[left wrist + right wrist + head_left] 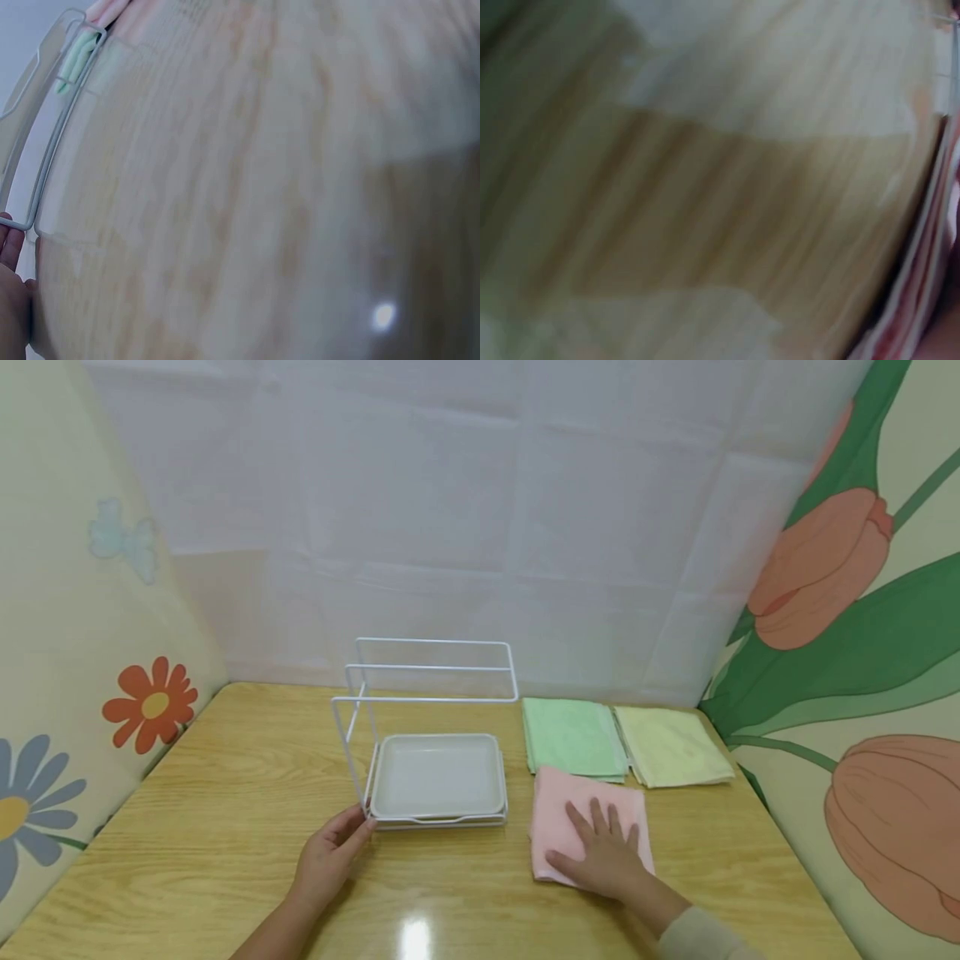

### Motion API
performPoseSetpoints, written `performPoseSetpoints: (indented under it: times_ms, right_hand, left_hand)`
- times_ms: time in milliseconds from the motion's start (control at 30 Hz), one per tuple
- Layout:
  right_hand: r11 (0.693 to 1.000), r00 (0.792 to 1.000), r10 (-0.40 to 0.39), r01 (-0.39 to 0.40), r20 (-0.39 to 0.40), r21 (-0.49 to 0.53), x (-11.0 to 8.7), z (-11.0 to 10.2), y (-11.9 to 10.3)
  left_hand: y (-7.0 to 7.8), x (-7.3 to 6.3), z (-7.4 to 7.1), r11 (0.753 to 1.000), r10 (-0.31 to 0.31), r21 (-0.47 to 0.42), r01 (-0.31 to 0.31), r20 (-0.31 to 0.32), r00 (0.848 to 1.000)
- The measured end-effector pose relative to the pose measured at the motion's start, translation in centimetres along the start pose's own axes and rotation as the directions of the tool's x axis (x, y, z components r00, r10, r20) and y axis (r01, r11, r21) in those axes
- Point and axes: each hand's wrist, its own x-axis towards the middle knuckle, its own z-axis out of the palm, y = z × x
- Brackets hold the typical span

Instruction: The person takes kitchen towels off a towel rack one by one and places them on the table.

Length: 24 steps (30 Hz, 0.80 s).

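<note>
A white wire rack (425, 700) stands on the table, with a shallow white tray (438, 777) in its base. My left hand (330, 856) holds the rack's front left corner between thumb and fingers; the left wrist view shows the fingers (10, 244) at that corner. Spread flat, my right hand (603, 856) rests on a folded pink cloth (551, 814) to the right of the rack. In the right wrist view only the layered edge of the pink cloth (907, 315) shows at the right side.
Behind the pink cloth lie a folded green cloth (573, 737) and a folded yellow cloth (675, 746), side by side. The wood-grain table (225, 793) meets a white sheet (427, 527) at the back and flower-printed panels (892, 643) at both sides.
</note>
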Motion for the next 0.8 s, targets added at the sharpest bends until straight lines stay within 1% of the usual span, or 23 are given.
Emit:
performPoseSetpoints:
  times_ms: [200,333,667,733,800]
  right_hand:
    - [0.994,0.994,-0.104,0.104,0.021,-0.039,0.5,-0.3,1.6]
    - [0.987,0.988,-0.147,0.149,0.037,-0.063,0.8,-0.5,2.4]
    - [0.986,0.985,-0.157,0.16,0.064,-0.042,0.7,-1.5,2.3]
    - [0.987,0.986,-0.155,0.157,0.065,-0.039,0.6,-1.6,2.2]
    - [0.987,0.987,-0.153,0.155,0.056,-0.032,0.6,-1.8,2.2]
  left_hand:
    - [0.0,0.1,-0.1,0.999,-0.001,0.033,0.001,0.002,1.0]
    - [-0.1,0.1,-0.2,0.999,-0.006,0.039,0.006,0.008,1.0]
    - [-0.1,0.2,-0.2,0.999,-0.002,0.036,0.002,0.005,1.0]
    - [0.0,0.1,-0.1,1.0,-0.009,0.02,0.009,0.008,1.0]
    - [0.2,0.1,-0.2,0.999,-0.035,0.011,0.035,0.016,0.999]
